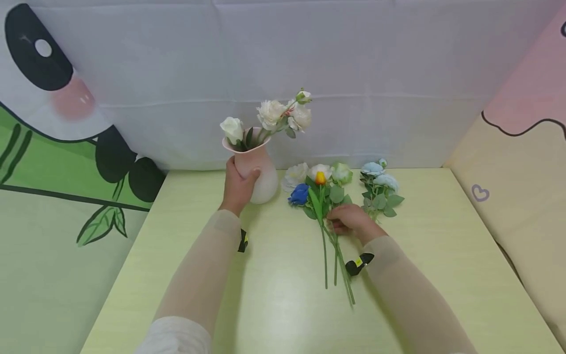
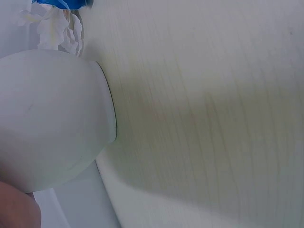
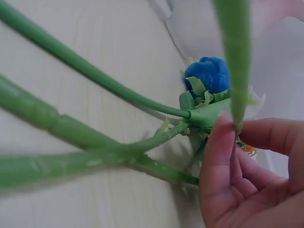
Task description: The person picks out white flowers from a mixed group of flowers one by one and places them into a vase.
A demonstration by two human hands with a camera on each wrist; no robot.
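Observation:
My left hand (image 1: 239, 187) grips the pink-and-white vase (image 1: 265, 184), thumb across its front. White flowers (image 1: 270, 114) stand in the vase and lean right over its rim. In the left wrist view the vase's pale lower body (image 2: 52, 118) is close to the table, with a bit of finger (image 2: 19, 209) at its side. Among the loose flowers, my right hand (image 1: 351, 221) pinches a green flower stem (image 3: 233, 57) between thumb and fingertips; I cannot tell which bloom it carries. Around it lie a blue flower (image 1: 298, 194), an orange tulip (image 1: 320, 178) and a white-green flower (image 1: 341, 173).
A bunch of light blue flowers (image 1: 385, 183) with leaves lies to the right of my right hand. Several long stems (image 1: 326, 260) point toward the front of the pale table (image 1: 283, 314). A white cloth backdrop (image 1: 376, 64) rises behind the table's back edge.

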